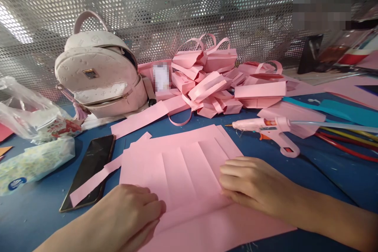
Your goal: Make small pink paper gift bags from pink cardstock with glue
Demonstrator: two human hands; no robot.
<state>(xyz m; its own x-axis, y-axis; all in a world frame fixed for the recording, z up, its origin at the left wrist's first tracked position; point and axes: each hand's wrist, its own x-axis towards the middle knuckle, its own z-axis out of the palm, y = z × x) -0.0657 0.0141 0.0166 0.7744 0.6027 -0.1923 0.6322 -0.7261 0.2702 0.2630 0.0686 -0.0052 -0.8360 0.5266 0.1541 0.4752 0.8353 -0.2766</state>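
Note:
A pink paper sheet (180, 169) with several upright fold creases lies flat on the blue table (325, 181) in front of me. My left hand (130, 212) presses its lower left part, fingers curled onto the paper. My right hand (254, 183) lies on the sheet's right edge with fingers together, pinching or pressing a crosswise fold. Neither hand lifts the sheet off the table.
A pink glue gun (271, 130) lies to the right behind my right hand. A heap of pink paper bags (212, 82) sits at the back. A pale backpack (100, 75), a black phone (88, 169), a tissue pack (35, 161) and a plastic bag (26, 114) fill the left. Coloured rods (348, 138) lie far right.

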